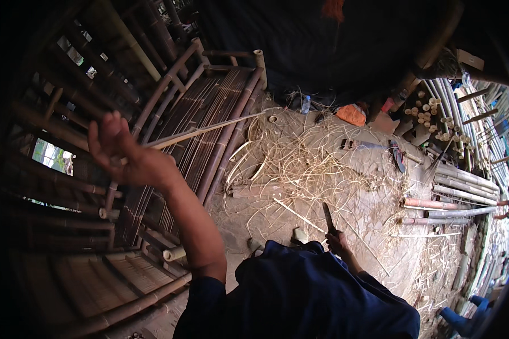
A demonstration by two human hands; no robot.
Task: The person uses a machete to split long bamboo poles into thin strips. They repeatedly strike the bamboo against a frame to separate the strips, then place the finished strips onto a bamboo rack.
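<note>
My left hand (117, 151) is raised on the left, above a bamboo bench, with its fingers partly curled. A long pale bamboo strip (206, 131) runs from this hand to the right, over the bench, its thin tip above the floor. The exact grip on the strip is partly hidden by the hand. Low in front of my body, my right hand (338, 243) is closed round the handle of a knife (328, 217). Its dark blade points away from me, over the littered floor. The knife and the strip are well apart.
Curly bamboo shavings (305, 155) cover the floor ahead. The bamboo bench (232, 135) stands at left. A handsaw (362, 144), a water bottle (306, 105) and an orange bag (352, 114) lie farther off. Bamboo poles (461, 213) are stacked at right.
</note>
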